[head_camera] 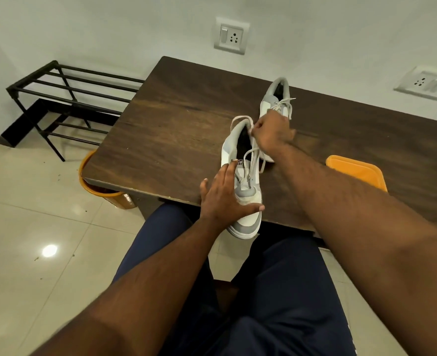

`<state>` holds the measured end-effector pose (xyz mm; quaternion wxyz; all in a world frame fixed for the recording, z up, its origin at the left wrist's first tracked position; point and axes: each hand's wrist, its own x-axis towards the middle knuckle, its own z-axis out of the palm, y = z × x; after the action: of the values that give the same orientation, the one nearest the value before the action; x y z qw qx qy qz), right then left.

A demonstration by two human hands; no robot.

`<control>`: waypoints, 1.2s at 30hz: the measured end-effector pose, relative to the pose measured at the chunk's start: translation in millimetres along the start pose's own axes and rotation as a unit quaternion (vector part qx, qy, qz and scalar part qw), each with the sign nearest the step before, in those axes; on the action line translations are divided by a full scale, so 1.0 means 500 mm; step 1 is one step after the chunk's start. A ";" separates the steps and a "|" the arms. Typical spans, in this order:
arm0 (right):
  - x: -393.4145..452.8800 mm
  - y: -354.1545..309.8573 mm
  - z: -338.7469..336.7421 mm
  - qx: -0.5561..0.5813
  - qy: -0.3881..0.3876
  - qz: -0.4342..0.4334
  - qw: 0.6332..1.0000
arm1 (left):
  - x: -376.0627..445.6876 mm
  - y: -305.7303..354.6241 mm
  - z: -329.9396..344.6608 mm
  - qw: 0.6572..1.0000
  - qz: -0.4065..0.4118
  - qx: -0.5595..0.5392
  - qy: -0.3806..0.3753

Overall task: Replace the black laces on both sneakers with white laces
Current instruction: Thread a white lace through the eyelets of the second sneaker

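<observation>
A seated person leans over a dark wooden table (176,104). Two grey-and-white sneakers lie on it, both already carrying white laces; no black lace is visible.

The near sneaker (240,176) rests at the table's front edge, its toe hanging over toward the person's lap. The left hand (225,199) lies flat on its forefoot, fingers spread and straight, thumb across the toe, pressing it down. The right hand (271,133) reaches over to the collar and pinches the white lace (251,160) near the top eyelets. A loop of lace arcs over the heel opening, and loose strands trail down the tongue.

The far sneaker (276,98) lies just beyond the right hand, its laces looking tied.

The step seems to be tightening or tying the near lace. To do it well, keep the left palm firm so the overhanging shoe cannot tip off, and pull both ends evenly.

An orange lid (356,173) sits at the right.
</observation>
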<state>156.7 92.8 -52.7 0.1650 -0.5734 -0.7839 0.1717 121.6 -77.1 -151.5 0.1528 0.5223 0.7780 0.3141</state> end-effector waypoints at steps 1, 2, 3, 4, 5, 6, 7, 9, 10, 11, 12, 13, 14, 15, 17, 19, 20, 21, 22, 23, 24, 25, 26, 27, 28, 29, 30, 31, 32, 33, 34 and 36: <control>0.008 0.000 -0.016 0.024 -0.010 -0.009 1.000 | 0.000 0.001 0.000 1.000 -0.001 0.000 0.001; 0.013 0.002 -0.023 0.047 -0.033 -0.027 0.998 | 0.000 0.000 0.000 1.000 -0.002 0.001 0.002; 0.012 0.003 -0.030 0.069 -0.066 -0.042 0.994 | 0.000 0.001 0.000 1.000 -0.002 0.003 0.002; 0.007 0.004 -0.031 0.085 -0.103 -0.050 0.990 | 0.000 0.002 0.000 1.000 -0.001 0.005 0.003; -0.002 0.006 -0.031 0.087 -0.139 -0.048 0.985 | 0.000 0.002 0.000 1.000 0.000 0.007 0.003; -0.009 0.010 -0.030 0.081 -0.172 -0.043 0.981 | 0.000 0.004 -0.002 1.000 0.000 0.009 0.002; -0.015 0.016 -0.031 0.068 -0.198 -0.042 0.977 | 0.000 0.006 -0.003 1.000 -0.002 0.011 0.001; -0.020 0.024 -0.030 0.013 -0.226 -0.067 0.972 | 0.001 0.007 -0.004 1.000 -0.005 0.015 0.001; -0.021 0.026 -0.029 -0.017 -0.224 -0.079 0.971 | 0.001 0.008 -0.005 1.000 -0.006 0.015 0.001; -0.024 0.026 -0.025 -0.045 -0.219 -0.084 0.971 | 0.000 0.007 -0.004 1.000 -0.008 0.015 0.000; -0.026 0.023 -0.019 -0.073 -0.212 -0.087 0.971 | 0.000 0.006 -0.004 1.000 -0.009 0.013 0.001; -0.031 0.020 -0.015 -0.105 -0.199 -0.088 0.970 | -0.001 0.006 -0.003 1.000 -0.008 0.014 0.000; -0.035 0.015 -0.009 -0.139 -0.186 -0.088 0.969 | -0.001 0.006 -0.003 1.000 -0.008 0.014 0.000; -0.039 0.010 -0.008 -0.171 -0.172 -0.092 0.966 | -0.001 0.006 -0.003 1.000 -0.007 0.014 -0.001; -0.042 0.003 -0.009 -0.201 -0.150 -0.098 0.963 | -0.001 0.007 -0.002 1.000 -0.008 0.012 -0.001; -0.039 -0.002 -0.012 -0.207 -0.136 -0.111 0.962 | -0.001 0.007 -0.003 1.000 -0.011 0.011 0.000; -0.035 -0.003 -0.013 -0.210 -0.130 -0.121 0.961 | -0.002 0.006 -0.002 1.000 -0.012 0.012 0.000; -0.032 -0.005 -0.018 -0.209 -0.129 -0.128 0.961 | -0.003 0.004 -0.002 1.000 -0.012 0.014 -0.001; -0.023 -0.004 -0.027 -0.195 -0.141 -0.128 0.962 | -0.003 0.004 -0.001 1.000 -0.011 0.016 -0.002; -0.011 -0.002 -0.040 -0.172 -0.149 -0.119 0.967 | -0.004 0.004 0.000 1.000 -0.010 0.017 -0.003; 0.006 -0.002 -0.059 -0.146 -0.137 -0.099 0.975 | -0.004 0.004 0.000 1.000 -0.010 0.016 -0.002; 0.024 -0.004 -0.083 -0.123 -0.097 -0.074 0.985 | -0.003 0.003 0.000 1.000 -0.012 0.013 -0.001; 0.042 -0.003 -0.111 -0.102 -0.037 -0.045 0.993 | -0.005 0.004 0.001 1.000 -0.013 0.010 0.000; 0.060 -0.003 -0.136 -0.093 0.018 -0.026 0.995 | -0.008 0.003 0.001 1.000 -0.016 0.006 0.003; 0.071 0.000 -0.156 -0.091 0.049 -0.016 0.994 | -0.010 0.002 0.002 1.000 -0.017 0.004 0.005; 0.079 0.006 -0.166 -0.091 0.055 -0.012 0.994 | -0.009 0.001 0.003 1.000 -0.016 0.004 0.004; 0.076 0.010 -0.168 -0.088 0.042 -0.014 0.995 | -0.009 -0.001 0.004 1.000 -0.014 0.005 0.002; 0.069 0.016 -0.166 -0.079 0.022 -0.022 0.996 | -0.007 0.000 0.004 1.000 -0.011 0.008 -0.001; 0.060 0.021 -0.160 -0.066 -0.001 -0.028 0.997 | -0.006 0.000 0.003 1.000 -0.007 0.010 -0.002; 0.049 0.025 -0.157 -0.056 -0.024 -0.036 0.997 | -0.003 0.003 0.000 1.000 -0.008 0.011 -0.005; 0.034 0.028 -0.158 -0.048 -0.051 -0.043 0.997 | -0.001 0.006 -0.005 1.000 -0.012 0.002 -0.005; -0.002 0.032 -0.164 -0.017 -0.116 -0.059 0.991 | 0.006 0.014 -0.018 0.996 -0.027 -0.078 0.016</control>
<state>208.0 102.8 12.3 0.0732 -0.5053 -0.8328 0.2137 120.3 -75.4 -139.9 0.1889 0.4822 0.7675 0.3778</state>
